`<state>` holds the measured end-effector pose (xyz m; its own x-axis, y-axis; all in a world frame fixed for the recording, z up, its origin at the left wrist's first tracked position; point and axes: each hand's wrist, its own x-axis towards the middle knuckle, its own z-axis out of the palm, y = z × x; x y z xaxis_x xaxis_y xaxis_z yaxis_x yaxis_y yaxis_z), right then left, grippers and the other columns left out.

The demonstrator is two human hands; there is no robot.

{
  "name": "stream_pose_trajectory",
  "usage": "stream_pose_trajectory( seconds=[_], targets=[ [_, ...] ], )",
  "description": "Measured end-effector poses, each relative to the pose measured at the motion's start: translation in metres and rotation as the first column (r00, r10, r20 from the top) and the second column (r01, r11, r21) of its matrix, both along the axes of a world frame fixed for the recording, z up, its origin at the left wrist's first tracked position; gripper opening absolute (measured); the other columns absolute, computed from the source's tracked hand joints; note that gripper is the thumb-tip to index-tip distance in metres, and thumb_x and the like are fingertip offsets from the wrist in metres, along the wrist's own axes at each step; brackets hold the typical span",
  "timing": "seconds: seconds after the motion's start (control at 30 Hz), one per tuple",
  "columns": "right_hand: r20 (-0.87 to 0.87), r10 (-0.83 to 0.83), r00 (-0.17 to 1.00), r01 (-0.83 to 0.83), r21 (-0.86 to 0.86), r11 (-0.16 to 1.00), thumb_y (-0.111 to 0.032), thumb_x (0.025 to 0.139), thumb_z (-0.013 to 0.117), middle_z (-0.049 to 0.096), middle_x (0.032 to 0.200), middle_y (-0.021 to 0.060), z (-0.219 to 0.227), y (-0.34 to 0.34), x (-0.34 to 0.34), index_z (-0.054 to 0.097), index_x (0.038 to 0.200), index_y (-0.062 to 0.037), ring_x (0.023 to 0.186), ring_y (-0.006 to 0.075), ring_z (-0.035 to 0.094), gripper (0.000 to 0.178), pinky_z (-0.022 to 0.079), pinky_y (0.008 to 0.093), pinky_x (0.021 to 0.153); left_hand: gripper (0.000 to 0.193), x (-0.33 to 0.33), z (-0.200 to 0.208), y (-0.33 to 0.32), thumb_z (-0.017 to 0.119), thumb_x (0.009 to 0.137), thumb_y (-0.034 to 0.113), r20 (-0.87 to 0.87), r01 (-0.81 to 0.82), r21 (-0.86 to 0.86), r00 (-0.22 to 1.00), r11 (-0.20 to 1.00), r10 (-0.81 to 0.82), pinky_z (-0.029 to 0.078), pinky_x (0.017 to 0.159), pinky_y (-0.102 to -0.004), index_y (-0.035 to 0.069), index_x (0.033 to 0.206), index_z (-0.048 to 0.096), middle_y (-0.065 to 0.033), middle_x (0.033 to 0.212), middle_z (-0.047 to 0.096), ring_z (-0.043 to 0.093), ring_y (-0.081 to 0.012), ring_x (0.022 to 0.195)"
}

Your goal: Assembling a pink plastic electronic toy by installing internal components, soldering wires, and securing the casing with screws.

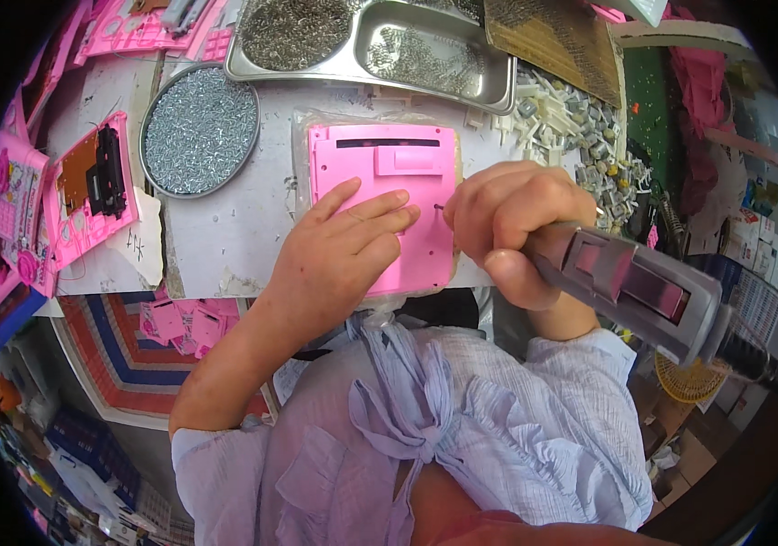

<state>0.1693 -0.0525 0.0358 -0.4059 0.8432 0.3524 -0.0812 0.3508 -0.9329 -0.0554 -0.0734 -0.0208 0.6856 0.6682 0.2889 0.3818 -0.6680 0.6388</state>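
A pink plastic casing (427, 255) lies on the white table, with a long dark slot near its far edge and several small screw holes. Across its left part my left hand (339, 246) rests with fingers stretched out and lying on the surface. My right hand (521, 214) is wrapped round a grey electric screwdriver (648, 296), its cord end pointing to the lower right. A thin dark tip shows beside my right fingers, at the right side of the casing. Clear plastic sheeting (300, 146) sticks out from under the casing.
A round tray of silvery screws (200, 132) stands at the left. Behind is a metal tray (509, 86) of springs and small parts. White plastic pieces (580, 136) are heaped at the right. More pink casings (93, 205) crowd the left edge, and pink parts (191, 323) lie below.
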Motion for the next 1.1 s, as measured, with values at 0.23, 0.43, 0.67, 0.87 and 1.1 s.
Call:
stream_pose_trajectory(
  seconds=[0.23,0.43,0.67,0.87,1.1],
  targets=[
    [-0.239,-0.074,0.968,0.075,-0.002,0.997,-0.023,0.096,0.066,0.047,0.055,0.0015,0.001,0.053,-0.004,0.043,0.083,-0.012,0.049,0.0144,0.046,0.029,0.041,0.0337,0.051,0.006,0.001,0.0,0.004,0.058,0.086,0.01,0.0,0.016,-0.013,1.0,1.0,-0.016,0.041,0.112,-0.0503,0.006,0.09,0.06,-0.0086,0.125,0.07,0.061,-0.0232,0.128],
    [-0.244,0.031,0.969,-0.036,-0.018,0.999,-0.006,0.093,0.068,0.058,0.071,0.0049,0.001,0.062,0.003,0.049,0.092,-0.0063,0.064,0.0116,0.056,0.019,0.049,0.0277,0.058,0.011,0.001,-0.002,0.0,0.066,0.091,0.008,0.037,-0.002,-0.075,0.999,0.997,0.004,0.037,0.113,-0.05,0.008,0.087,0.055,-0.0073,0.127,0.071,0.061,-0.0236,0.129],
    [-0.079,-0.112,0.991,0.113,0.005,0.994,-0.023,0.096,0.071,0.048,0.056,0.0032,-0.015,0.06,-0.006,0.045,0.085,-0.0096,0.048,0.0128,0.044,0.031,0.041,0.0336,0.05,0.013,0.001,-0.004,0.0,0.067,0.091,0.009,0.041,0.005,-0.089,0.999,0.996,-0.001,0.038,0.113,-0.0497,0.009,0.086,0.055,-0.0075,0.127,0.07,0.06,-0.0233,0.129],
    [-0.168,-0.025,0.985,0.019,-0.038,0.999,-0.029,0.095,0.071,0.05,0.058,-0.0028,0.026,0.056,-0.012,0.053,0.103,-0.0105,0.046,0.0115,0.045,0.027,0.042,0.0327,0.052,0.01,0.0,-0.013,-0.004,0.072,0.088,0.008,0.19,-0.056,-0.14,0.978,0.989,0.083,0.037,0.114,-0.0506,0.009,0.093,0.063,-0.0083,0.121,0.073,0.065,-0.0244,0.123],
    [-0.342,0.276,0.898,-0.291,0.006,0.957,-0.036,0.095,0.071,0.054,0.059,-0.0033,0.039,0.029,-0.034,0.053,0.101,-0.0141,0.046,0.0123,0.052,0.029,0.048,0.0321,0.053,0.015,-0.006,-0.002,-0.012,0.077,0.083,0.006,0.248,-0.33,-0.123,0.903,0.936,0.351,0.027,0.119,-0.0571,0.008,0.096,0.069,-0.0063,0.101,0.076,0.073,-0.0229,0.104]
  ],
)
